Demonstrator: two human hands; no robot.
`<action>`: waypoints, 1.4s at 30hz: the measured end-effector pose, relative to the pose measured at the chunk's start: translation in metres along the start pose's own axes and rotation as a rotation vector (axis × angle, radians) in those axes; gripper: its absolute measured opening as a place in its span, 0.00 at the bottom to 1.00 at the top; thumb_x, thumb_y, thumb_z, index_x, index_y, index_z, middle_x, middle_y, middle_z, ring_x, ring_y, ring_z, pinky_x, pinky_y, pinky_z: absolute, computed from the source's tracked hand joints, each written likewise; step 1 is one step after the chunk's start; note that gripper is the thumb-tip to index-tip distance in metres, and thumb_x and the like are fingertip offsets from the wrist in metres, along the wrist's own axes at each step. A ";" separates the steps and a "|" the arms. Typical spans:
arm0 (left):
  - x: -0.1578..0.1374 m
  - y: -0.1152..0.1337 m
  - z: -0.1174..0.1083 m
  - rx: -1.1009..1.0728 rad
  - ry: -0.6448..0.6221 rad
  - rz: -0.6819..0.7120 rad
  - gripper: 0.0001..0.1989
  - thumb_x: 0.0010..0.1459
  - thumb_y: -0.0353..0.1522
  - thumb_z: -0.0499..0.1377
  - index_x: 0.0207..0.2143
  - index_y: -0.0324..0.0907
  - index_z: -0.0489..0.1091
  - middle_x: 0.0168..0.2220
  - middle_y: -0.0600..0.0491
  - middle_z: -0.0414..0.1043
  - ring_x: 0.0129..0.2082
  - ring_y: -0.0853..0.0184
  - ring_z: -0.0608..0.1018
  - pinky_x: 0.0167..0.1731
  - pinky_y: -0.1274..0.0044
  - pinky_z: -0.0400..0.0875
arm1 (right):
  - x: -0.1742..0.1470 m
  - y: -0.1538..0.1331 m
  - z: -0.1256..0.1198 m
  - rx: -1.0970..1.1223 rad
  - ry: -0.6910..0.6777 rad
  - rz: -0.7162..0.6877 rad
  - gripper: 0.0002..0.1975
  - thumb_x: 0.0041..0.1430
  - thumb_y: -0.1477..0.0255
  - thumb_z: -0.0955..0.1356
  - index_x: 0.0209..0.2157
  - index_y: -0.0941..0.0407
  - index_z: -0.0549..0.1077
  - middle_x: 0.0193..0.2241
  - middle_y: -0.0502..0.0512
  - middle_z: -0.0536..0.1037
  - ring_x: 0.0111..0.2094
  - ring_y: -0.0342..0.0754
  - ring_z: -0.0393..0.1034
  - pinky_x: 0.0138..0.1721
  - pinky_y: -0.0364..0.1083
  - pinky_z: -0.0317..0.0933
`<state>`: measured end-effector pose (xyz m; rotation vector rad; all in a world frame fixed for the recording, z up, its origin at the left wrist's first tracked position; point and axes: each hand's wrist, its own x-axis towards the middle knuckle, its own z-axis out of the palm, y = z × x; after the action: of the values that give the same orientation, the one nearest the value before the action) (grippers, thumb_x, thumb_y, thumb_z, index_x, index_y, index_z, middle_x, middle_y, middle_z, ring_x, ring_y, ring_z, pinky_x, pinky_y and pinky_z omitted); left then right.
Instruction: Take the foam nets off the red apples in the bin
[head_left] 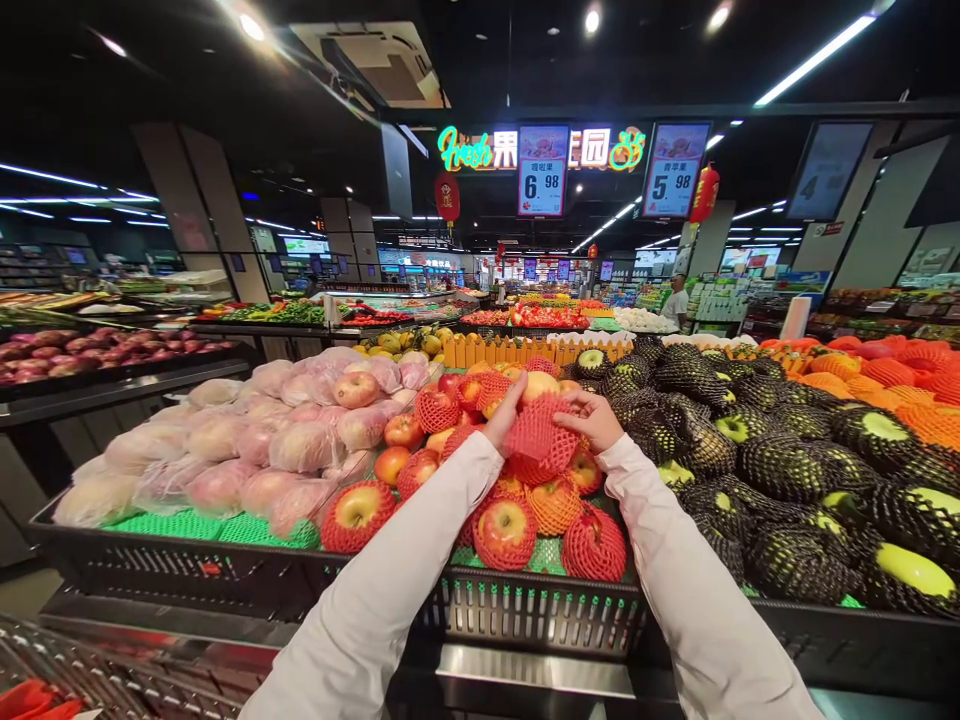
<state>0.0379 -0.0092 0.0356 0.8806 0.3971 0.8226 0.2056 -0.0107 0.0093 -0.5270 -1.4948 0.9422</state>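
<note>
An apple in a red foam net (541, 440) is held between my two hands over the apple pile. My left hand (508, 418) lies along its left side, the fingers partly hidden behind it. On the right, the fingertips of my right hand (591, 420) pinch the net. Under and around it are more red-and-yellow apples, some bare and some in red or orange nets, such as a netted apple (594, 542) and another apple (505, 532) at the front. They rest on green matting in a black slatted crate (536, 612).
Plastic-wrapped pale pink fruit (232, 440) fills the left side. Green fruit in black nets (795, 460) is heaped on the right, with orange-netted fruit (900, 375) beyond. A yellow picket edging (495, 352) stands behind. A shopping cart (97, 660) is at lower left; a person (676, 303) stands far back.
</note>
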 end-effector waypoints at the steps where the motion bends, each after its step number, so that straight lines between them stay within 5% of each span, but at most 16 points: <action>1: 0.001 0.001 -0.002 -0.042 -0.027 -0.022 0.36 0.68 0.54 0.40 0.49 0.32 0.71 0.38 0.40 0.75 0.42 0.56 0.79 0.45 0.68 0.73 | 0.000 -0.002 -0.003 0.002 -0.013 0.003 0.25 0.41 0.63 0.84 0.30 0.61 0.73 0.31 0.54 0.71 0.31 0.46 0.67 0.34 0.35 0.65; 7: 0.008 -0.002 -0.012 -0.020 -0.015 0.024 0.26 0.68 0.48 0.51 0.50 0.35 0.72 0.38 0.43 0.76 0.39 0.60 0.80 0.46 0.69 0.73 | 0.002 -0.005 -0.010 0.037 -0.001 -0.035 0.31 0.49 0.51 0.82 0.34 0.59 0.70 0.34 0.52 0.69 0.33 0.48 0.66 0.35 0.37 0.63; 12: 0.001 0.002 -0.011 0.059 -0.022 -0.008 0.24 0.69 0.45 0.50 0.49 0.34 0.74 0.37 0.43 0.77 0.35 0.62 0.80 0.44 0.71 0.74 | 0.004 -0.005 0.001 -0.048 0.080 -0.138 0.29 0.54 0.49 0.81 0.36 0.59 0.73 0.35 0.53 0.70 0.33 0.48 0.65 0.35 0.37 0.61; 18: -0.010 0.011 -0.012 0.250 -0.051 -0.094 0.10 0.61 0.26 0.59 0.43 0.29 0.75 0.35 0.42 0.77 0.30 0.65 0.78 0.38 0.75 0.72 | 0.006 -0.001 0.009 -0.067 0.201 -0.139 0.28 0.51 0.50 0.80 0.35 0.60 0.74 0.35 0.54 0.70 0.35 0.49 0.66 0.36 0.38 0.62; 24: 0.001 0.004 -0.009 0.102 0.039 0.048 0.13 0.64 0.32 0.57 0.44 0.31 0.75 0.37 0.44 0.77 0.32 0.65 0.79 0.39 0.74 0.73 | 0.003 0.004 0.014 0.047 0.100 -0.065 0.30 0.53 0.50 0.78 0.45 0.59 0.75 0.44 0.55 0.69 0.48 0.54 0.65 0.49 0.41 0.65; 27: 0.005 0.004 -0.010 0.010 0.076 0.098 0.17 0.65 0.38 0.55 0.46 0.32 0.74 0.40 0.43 0.77 0.36 0.63 0.79 0.44 0.72 0.74 | -0.001 -0.005 0.013 0.143 -0.121 -0.064 0.35 0.52 0.62 0.81 0.58 0.54 0.69 0.55 0.55 0.62 0.58 0.56 0.56 0.55 0.44 0.63; 30: 0.006 0.006 -0.013 -0.040 0.076 0.198 0.21 0.66 0.41 0.53 0.46 0.33 0.74 0.41 0.42 0.76 0.39 0.61 0.79 0.45 0.70 0.75 | -0.003 -0.007 0.010 0.154 -0.226 -0.053 0.42 0.47 0.71 0.82 0.62 0.51 0.65 0.58 0.54 0.58 0.59 0.55 0.54 0.51 0.43 0.66; 37: 0.010 0.003 -0.017 -0.013 0.119 0.204 0.18 0.64 0.41 0.57 0.43 0.34 0.74 0.39 0.44 0.76 0.40 0.61 0.79 0.46 0.71 0.74 | -0.001 0.007 0.012 0.194 -0.163 -0.017 0.32 0.51 0.67 0.78 0.56 0.55 0.69 0.56 0.53 0.62 0.60 0.52 0.54 0.59 0.41 0.57; 42: 0.016 0.001 -0.025 -0.039 0.092 0.266 0.17 0.64 0.41 0.57 0.39 0.34 0.74 0.38 0.46 0.76 0.40 0.63 0.79 0.46 0.74 0.73 | 0.000 0.014 0.014 0.134 -0.131 -0.046 0.34 0.49 0.69 0.79 0.56 0.55 0.67 0.55 0.55 0.63 0.58 0.51 0.57 0.56 0.39 0.59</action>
<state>0.0325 0.0162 0.0217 0.8725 0.3477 1.1155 0.1893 -0.0060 -0.0006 -0.3374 -1.5409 1.0487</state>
